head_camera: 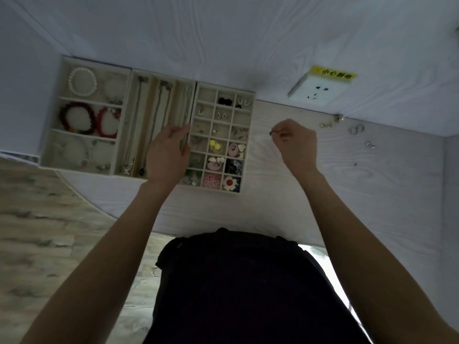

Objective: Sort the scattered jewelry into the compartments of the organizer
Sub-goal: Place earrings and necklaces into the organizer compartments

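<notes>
Three cream organizer trays stand side by side at the table's back left: a bracelet tray (63, 135), a necklace tray (131, 120) and a small-grid earring tray (250, 125). My left hand (167, 155) rests over the seam between the necklace and earring trays, fingers curled against the divider wall. My right hand (295, 142) hovers right of the earring tray and pinches a tiny dark piece of jewelry (271, 132) between thumb and fingertip. Loose pieces lie at the far right: a gold clasp (325, 125), a silver infinity ring (357, 129) and a small earring (370, 144).
A white wall socket (320, 89) with a yellow warning label sits on the wall above the table's back edge. The white wood-grain table (273, 199) curves along its front. My dark clothing (238, 289) fills the lower middle.
</notes>
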A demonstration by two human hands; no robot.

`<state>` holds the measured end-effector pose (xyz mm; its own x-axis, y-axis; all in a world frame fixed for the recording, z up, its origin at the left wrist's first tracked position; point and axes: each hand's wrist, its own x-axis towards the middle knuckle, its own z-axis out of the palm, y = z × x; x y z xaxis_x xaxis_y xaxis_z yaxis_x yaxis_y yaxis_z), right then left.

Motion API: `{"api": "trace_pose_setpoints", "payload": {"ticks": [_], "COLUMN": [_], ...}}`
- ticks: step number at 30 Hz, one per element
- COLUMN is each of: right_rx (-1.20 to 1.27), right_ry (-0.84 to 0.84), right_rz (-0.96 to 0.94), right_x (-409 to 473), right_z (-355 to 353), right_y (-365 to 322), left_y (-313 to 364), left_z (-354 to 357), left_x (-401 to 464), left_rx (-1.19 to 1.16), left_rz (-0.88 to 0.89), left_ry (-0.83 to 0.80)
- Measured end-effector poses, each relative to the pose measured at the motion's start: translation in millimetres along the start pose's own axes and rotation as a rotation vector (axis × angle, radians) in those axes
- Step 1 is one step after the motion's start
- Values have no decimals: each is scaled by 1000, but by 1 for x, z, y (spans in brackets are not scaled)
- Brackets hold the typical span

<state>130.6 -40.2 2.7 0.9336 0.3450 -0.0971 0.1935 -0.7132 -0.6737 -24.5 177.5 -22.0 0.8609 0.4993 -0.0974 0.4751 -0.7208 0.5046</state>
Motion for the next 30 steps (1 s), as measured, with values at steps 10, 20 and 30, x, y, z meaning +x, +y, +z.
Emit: {"api": "trace_pose_setpoints", "payload": {"ticks": [10, 20, 30], "right_rx": [-265, -246, -623], "right_ry": [-55, -31, -236], "right_rz": [-158, -113, -281], "right_x": [59, 66, 81], "right_z": [39, 36, 36], "right_y": [-39, -39, -50], "left_y": [-4, -4, -5], "left_z": [1, 1, 1], "left_x": [0, 0, -1], "left_rx": [-21, -40, -58], "left_rz": [2, 29, 43], "left_ry": [-2, 10, 20]}}
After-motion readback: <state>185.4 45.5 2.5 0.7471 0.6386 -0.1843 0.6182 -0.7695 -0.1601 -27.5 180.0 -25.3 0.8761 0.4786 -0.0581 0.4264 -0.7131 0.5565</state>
